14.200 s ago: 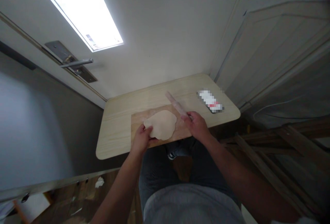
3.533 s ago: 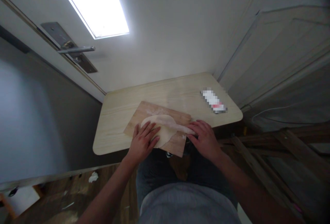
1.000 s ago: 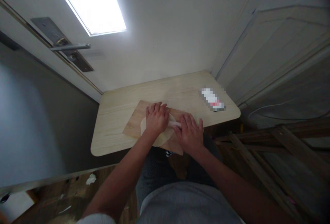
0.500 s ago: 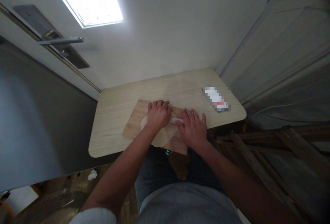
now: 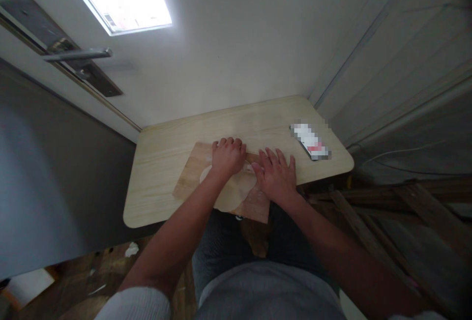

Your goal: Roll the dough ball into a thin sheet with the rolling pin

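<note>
A thin, pale round sheet of dough [image 5: 234, 193] lies on a wooden board [image 5: 187, 175], hanging slightly past the board's near edge. Across its far part rests a slim, light rolling pin [image 5: 250, 167], of which only a short stretch shows between my hands. My left hand [image 5: 228, 157] is closed over the pin's left part, fingers curled down at the far side. On the pin's right end lies my right hand [image 5: 277, 175], its fingers stretched and spread, the thumb along the pin. Both ends of the pin are hidden under my hands.
The board sits on a small light-wood table [image 5: 155, 177] against a white door with a metal handle [image 5: 79, 54]. A phone-like object [image 5: 309, 140], partly blurred out, lies at the table's right. Wooden bars [image 5: 361, 217] stand beyond the table's right edge.
Both hands have moved slightly away from me with the rolling pin, showing more of the dough. My right hand's fingers are spread further apart. The view has shifted a little.
</note>
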A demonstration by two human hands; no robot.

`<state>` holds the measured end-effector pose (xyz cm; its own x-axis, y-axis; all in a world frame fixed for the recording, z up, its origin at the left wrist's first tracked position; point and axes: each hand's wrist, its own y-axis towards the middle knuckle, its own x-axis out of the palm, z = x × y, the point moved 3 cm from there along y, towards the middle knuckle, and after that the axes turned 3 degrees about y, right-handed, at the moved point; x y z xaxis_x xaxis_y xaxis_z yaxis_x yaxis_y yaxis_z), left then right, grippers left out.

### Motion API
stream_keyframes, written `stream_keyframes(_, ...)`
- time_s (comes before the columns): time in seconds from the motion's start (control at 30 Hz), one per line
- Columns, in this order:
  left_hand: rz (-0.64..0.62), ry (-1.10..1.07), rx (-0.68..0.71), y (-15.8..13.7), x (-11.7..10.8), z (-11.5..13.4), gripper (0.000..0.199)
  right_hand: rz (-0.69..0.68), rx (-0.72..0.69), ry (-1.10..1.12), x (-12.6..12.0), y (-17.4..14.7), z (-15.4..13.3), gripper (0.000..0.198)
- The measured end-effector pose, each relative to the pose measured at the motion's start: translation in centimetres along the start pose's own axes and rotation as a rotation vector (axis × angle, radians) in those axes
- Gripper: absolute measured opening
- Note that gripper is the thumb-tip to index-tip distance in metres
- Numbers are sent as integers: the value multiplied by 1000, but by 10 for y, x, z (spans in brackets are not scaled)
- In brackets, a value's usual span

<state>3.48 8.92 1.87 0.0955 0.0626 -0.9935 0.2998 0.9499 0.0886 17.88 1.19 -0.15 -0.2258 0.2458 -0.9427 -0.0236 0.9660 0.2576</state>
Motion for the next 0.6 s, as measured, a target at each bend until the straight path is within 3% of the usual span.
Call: stream_keyframes(0.6,-30,-25,17,28,8,-1,39,-60,51,16,-2,24,7,53)
